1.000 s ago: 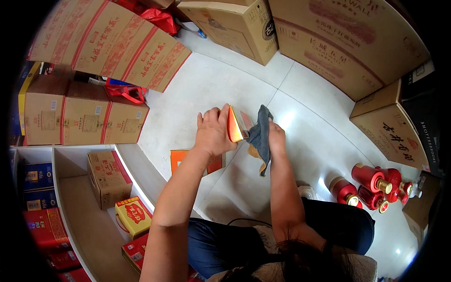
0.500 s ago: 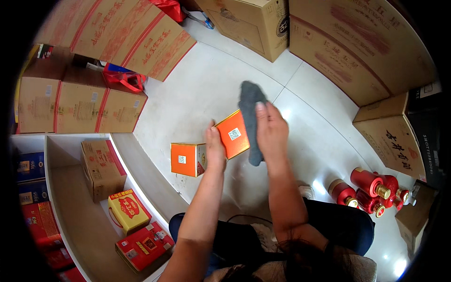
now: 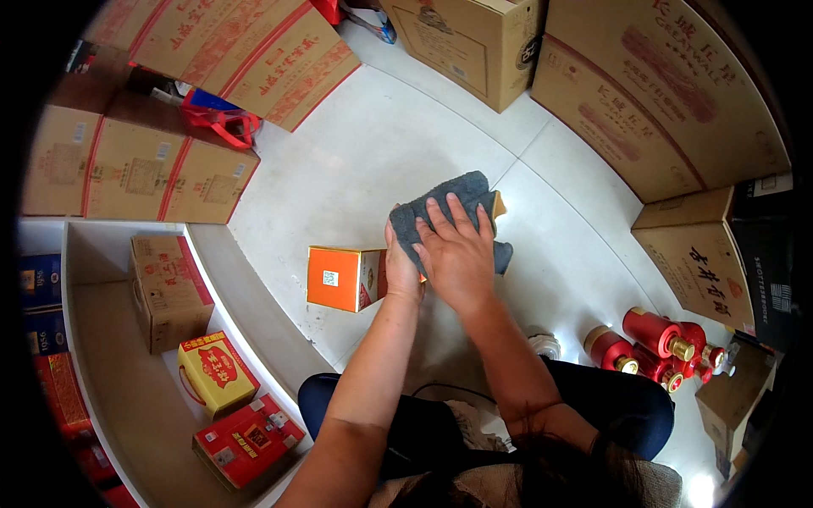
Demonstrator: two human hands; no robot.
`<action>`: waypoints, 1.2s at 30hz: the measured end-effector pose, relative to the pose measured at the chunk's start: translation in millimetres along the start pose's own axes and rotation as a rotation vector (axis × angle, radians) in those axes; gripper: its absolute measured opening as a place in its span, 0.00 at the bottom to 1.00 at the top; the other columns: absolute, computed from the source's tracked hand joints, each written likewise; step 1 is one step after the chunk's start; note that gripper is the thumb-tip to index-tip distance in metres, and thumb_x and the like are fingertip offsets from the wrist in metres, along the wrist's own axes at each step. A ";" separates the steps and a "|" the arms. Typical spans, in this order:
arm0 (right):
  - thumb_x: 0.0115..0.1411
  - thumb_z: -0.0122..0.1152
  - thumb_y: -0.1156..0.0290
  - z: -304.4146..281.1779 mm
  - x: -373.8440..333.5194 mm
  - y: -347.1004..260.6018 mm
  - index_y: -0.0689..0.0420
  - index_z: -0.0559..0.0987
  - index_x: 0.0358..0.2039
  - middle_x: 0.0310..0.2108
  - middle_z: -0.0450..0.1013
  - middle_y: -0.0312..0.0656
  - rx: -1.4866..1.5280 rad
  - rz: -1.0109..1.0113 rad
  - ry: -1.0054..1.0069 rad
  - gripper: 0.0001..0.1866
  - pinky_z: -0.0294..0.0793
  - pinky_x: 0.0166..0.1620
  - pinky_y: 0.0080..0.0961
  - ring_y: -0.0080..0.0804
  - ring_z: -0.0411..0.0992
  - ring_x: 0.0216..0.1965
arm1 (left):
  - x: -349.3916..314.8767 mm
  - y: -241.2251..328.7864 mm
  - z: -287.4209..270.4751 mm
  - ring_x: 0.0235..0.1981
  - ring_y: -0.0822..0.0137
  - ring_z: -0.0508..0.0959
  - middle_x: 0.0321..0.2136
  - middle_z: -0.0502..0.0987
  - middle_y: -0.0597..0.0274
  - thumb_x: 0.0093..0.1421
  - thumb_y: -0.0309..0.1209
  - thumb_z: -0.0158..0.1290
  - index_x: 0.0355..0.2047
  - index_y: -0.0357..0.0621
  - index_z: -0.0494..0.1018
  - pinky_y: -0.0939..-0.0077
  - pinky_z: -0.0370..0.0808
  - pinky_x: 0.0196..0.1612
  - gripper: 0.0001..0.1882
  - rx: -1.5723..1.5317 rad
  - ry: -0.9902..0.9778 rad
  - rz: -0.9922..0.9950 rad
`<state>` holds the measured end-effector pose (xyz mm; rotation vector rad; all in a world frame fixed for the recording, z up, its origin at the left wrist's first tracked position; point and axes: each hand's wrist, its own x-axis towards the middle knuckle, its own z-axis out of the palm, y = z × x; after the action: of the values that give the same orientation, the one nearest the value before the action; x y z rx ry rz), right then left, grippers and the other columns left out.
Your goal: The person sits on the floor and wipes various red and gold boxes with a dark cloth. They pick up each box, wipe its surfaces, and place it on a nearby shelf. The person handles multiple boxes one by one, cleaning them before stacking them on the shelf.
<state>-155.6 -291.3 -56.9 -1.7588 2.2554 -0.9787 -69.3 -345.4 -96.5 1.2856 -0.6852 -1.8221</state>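
My left hand (image 3: 404,269) is closed on the near-left side of an orange box, which is nearly all covered; a sliver of orange shows beside my thumb and a yellowish edge past the cloth. A dark grey cloth (image 3: 449,193) lies draped over that box. On top of it my right hand (image 3: 458,254) presses flat with its fingers spread, the cloth between palm and box. Just left of my left hand, a second orange box (image 3: 333,278) with a white and gold side stands on the pale floor.
Cardboard cartons (image 3: 660,93) are stacked at the far right, with more cartons (image 3: 131,169) at the far left. A white shelf (image 3: 102,313) on the left holds a yellow box (image 3: 218,372) and a red box (image 3: 248,440). Several red bottles (image 3: 656,330) lie near my right knee.
The cloth has spread from a narrow fold at the box's right edge to cover its face. My right hand has moved left and flattened onto it.
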 end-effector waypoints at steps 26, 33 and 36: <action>0.60 0.49 0.61 70.9 -16.2 77.8 0.62 0.71 0.47 0.35 0.73 0.42 1.571 1.020 -0.004 0.20 0.71 0.39 0.22 0.28 0.72 0.34 | -24.7 15.7 50.1 0.61 0.35 0.46 0.62 0.46 0.42 0.59 0.55 0.41 0.60 0.45 0.52 0.51 0.53 0.60 0.36 1.808 0.126 0.346; 0.61 0.48 0.61 72.2 -9.7 92.5 0.62 0.70 0.48 0.39 0.73 0.42 1.818 1.067 0.046 0.20 0.71 0.41 0.22 0.32 0.72 0.37 | -33.1 13.2 66.3 0.61 0.38 0.46 0.61 0.49 0.49 0.52 0.59 0.46 0.59 0.44 0.54 0.46 0.58 0.55 0.41 1.889 0.123 0.392; 0.61 0.48 0.61 83.3 -1.8 96.9 0.62 0.70 0.48 0.39 0.73 0.42 1.780 1.089 0.050 0.20 0.71 0.41 0.22 0.32 0.72 0.37 | -32.1 13.4 63.6 0.61 0.38 0.46 0.60 0.50 0.50 0.51 0.57 0.48 0.58 0.45 0.55 0.47 0.59 0.55 0.41 1.888 0.097 0.406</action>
<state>-196.5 -312.8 -176.1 0.2189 0.9305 -1.6237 -119.5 -326.5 -47.7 1.9034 -2.5996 -0.3304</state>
